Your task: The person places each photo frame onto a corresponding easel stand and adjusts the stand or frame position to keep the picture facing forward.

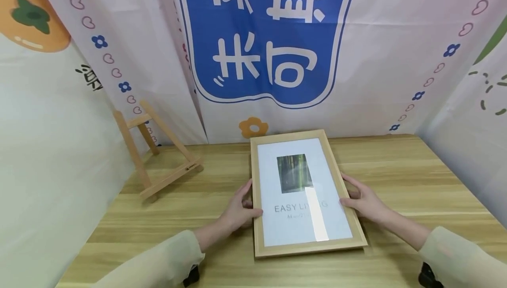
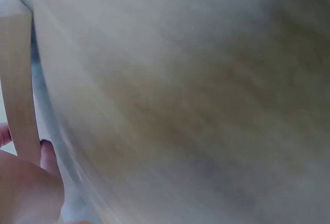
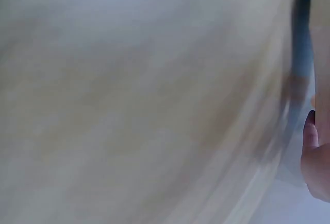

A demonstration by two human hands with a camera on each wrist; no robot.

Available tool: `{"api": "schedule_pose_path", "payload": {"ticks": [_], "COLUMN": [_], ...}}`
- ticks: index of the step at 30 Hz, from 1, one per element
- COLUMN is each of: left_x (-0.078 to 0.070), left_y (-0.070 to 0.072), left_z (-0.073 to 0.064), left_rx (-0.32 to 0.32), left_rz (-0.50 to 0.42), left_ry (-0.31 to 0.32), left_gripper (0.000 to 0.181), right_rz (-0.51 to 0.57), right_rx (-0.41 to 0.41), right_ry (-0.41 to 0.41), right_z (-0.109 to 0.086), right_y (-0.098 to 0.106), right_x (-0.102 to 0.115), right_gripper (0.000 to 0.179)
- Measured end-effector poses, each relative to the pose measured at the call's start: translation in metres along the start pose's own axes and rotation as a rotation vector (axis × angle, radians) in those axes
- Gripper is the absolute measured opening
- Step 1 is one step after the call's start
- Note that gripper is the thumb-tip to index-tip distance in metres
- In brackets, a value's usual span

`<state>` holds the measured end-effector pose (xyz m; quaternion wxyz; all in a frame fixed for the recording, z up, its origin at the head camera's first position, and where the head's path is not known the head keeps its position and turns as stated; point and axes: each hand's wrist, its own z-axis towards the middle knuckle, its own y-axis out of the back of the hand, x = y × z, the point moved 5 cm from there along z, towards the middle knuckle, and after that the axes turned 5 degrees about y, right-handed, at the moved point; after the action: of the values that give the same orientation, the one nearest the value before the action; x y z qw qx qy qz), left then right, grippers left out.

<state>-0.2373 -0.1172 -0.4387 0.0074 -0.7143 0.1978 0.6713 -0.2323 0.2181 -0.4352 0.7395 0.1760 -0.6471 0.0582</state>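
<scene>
A picture frame (image 1: 285,226) with a light wood border is gripped by its two long sides, close over the table. Its white insert shows a small dark green bamboo picture and the words EASY LIVING, partly covered by glare. My left hand (image 1: 237,211) holds the left side, thumb on the front of the border. On the opposite side, my right hand (image 1: 366,202) grips the border, its thumb also in front. The left wrist view catches the frame's wooden edge (image 2: 20,80) between fingers and thumb. In the right wrist view, the edge (image 3: 322,69) rises above my thumb.
A small wooden easel (image 1: 170,179) stands at the left on the wood-grain table (image 1: 412,182). Behind the table hangs a printed white curtain (image 1: 372,81) with a blue panel, and white cloth walls close in both sides.
</scene>
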Motion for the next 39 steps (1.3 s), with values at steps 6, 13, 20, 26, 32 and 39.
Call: {"api": "schedule_pose_path", "payload": {"ticks": [6, 13, 20, 26, 32, 39], "left_x": [-0.011, -0.031, -0.044, -0.043, -0.04, -0.036], "left_y": [0.012, 0.031, 0.054, 0.069, 0.084, 0.106], "left_z": [-0.005, -0.016, -0.032, -0.048, -0.062, -0.076], "left_rx": [-0.011, 0.031, -0.035, -0.129, -0.222, -0.328], "left_rz": [-0.122, -0.195, -0.241, -0.257, -0.203, -0.076], "left_ry": [0.006, -0.001, -0.036, -0.063, -0.139, -0.207], "left_gripper": [0.1, 0.116, 0.115, 0.114, 0.114, 0.115], "right_rz": [-0.024, 0.029, 0.069, 0.088, 0.051, 0.004], "right_rx": [-0.038, -0.036, 0.002, 0.031, 0.129, 0.223], "right_ry": [0.091, 0.152, 0.204, 0.294, 0.373, 0.43], "right_z": [0.012, 0.03, 0.051, 0.073, 0.087, 0.106], "right_y": [-0.002, -0.007, -0.02, -0.035, -0.053, -0.079], "right_x": [0.022, 0.049, 0.075, 0.09, 0.094, 0.093], "right_gripper": [0.077, 0.079, 0.08, 0.076, 0.077, 0.082]}}
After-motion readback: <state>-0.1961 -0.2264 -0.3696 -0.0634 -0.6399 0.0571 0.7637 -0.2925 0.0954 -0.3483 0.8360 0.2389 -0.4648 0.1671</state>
